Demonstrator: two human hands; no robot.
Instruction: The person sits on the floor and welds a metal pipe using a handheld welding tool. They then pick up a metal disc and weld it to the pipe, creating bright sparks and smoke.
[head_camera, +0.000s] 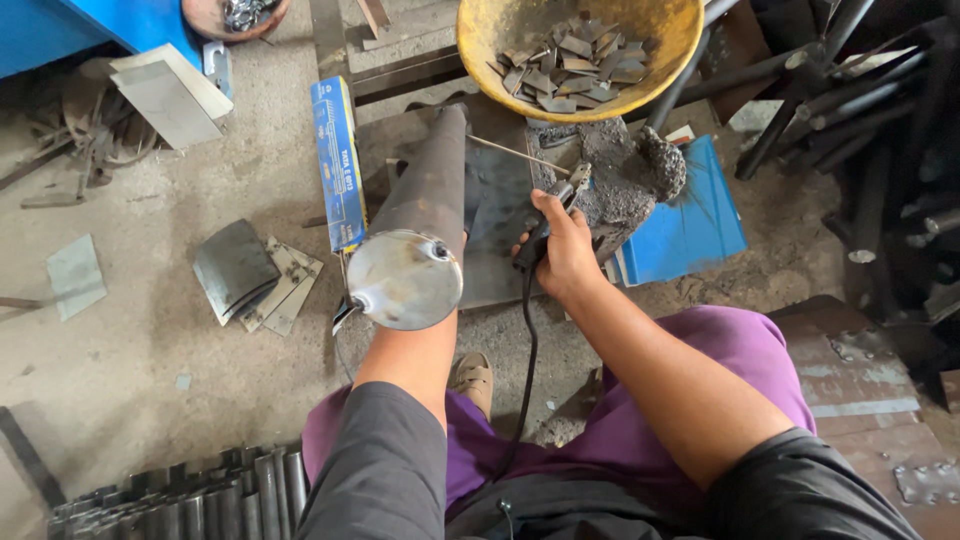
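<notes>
Head view — my right hand (568, 250) clamps the electrode holder (548, 220), rod (515, 153) unburnt; left hand hidden under the capped pipe (415, 225) — grip unclear.

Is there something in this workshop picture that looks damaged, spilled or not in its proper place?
Nothing looks damaged. Only loose clutter stands out: flat metal offcuts lie scattered on the floor left of the steel pipe, and a blue box leans tilted against it.
</notes>
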